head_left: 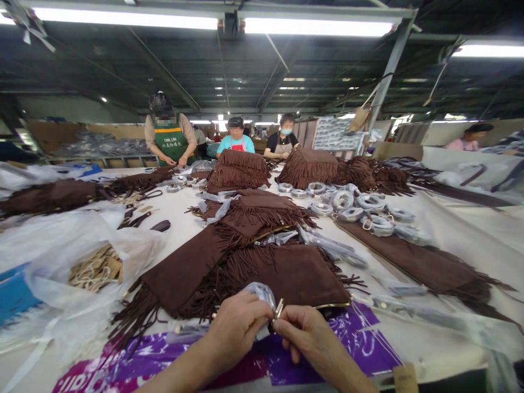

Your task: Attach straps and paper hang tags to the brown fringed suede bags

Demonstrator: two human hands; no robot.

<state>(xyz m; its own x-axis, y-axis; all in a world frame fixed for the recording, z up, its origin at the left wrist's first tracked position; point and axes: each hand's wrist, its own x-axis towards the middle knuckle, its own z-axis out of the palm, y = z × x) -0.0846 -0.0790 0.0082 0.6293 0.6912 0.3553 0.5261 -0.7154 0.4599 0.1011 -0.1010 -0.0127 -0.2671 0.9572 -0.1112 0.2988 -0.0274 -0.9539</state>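
Low in the head view, my left hand (241, 319) pinches a plastic-wrapped coiled strap (262, 293). My right hand (305, 330) is closed on a small gold-coloured metal clasp (279, 308) by the left fingertips; the fingers partly hide how it joins the strap. Just beyond both hands lies a dark brown fringed bag (286, 273) with a gold zipper (332, 305) along its near right edge. Another brown fringed piece (180, 273) spreads out to its left. Under my wrists is a shiny purple plastic sheet (297, 365).
Several wrapped strap coils (344, 201) and a long brown piece (413, 256) lie at the right. Brown bags (239, 169) are piled farther back. A clear plastic bag (135, 256) with tan tags (98, 268) is on the left. Co-workers (170, 136) stand across the table.
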